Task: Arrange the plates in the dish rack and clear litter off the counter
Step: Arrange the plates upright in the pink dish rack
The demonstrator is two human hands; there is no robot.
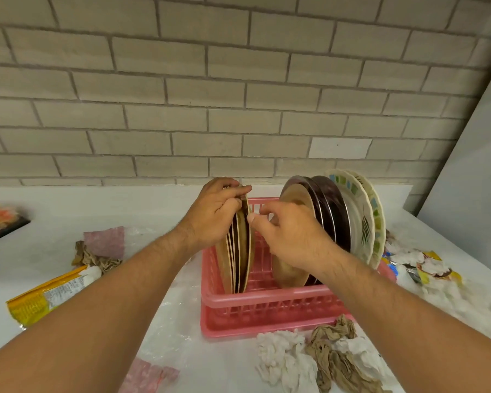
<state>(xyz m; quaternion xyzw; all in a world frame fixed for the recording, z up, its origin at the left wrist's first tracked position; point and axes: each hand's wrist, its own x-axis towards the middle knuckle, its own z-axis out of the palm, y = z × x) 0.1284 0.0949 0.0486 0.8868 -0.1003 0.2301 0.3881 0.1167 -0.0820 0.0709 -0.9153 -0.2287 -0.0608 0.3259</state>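
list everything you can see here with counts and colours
rack: one, pink, middle of counter
tan plates: about four, on edge at rack's left
tan plate: one, leaning at rack's right
dark plates: two or three, maroon, behind the tan plate
white plates: two, green-patterned, rack's right end
wrapper: one, yellow, counter left
pink plastic: two pieces, left and near front
brown paper: two crumpled wads, left and front
tissue: white wads, front and right
packets: colourful, right, among tissue
dark object: one, far left edge
counter: white
wall: grey brick
left hand: grips tan plates' tops
right hand: thumb at their rim, fingers curled, grip unclear
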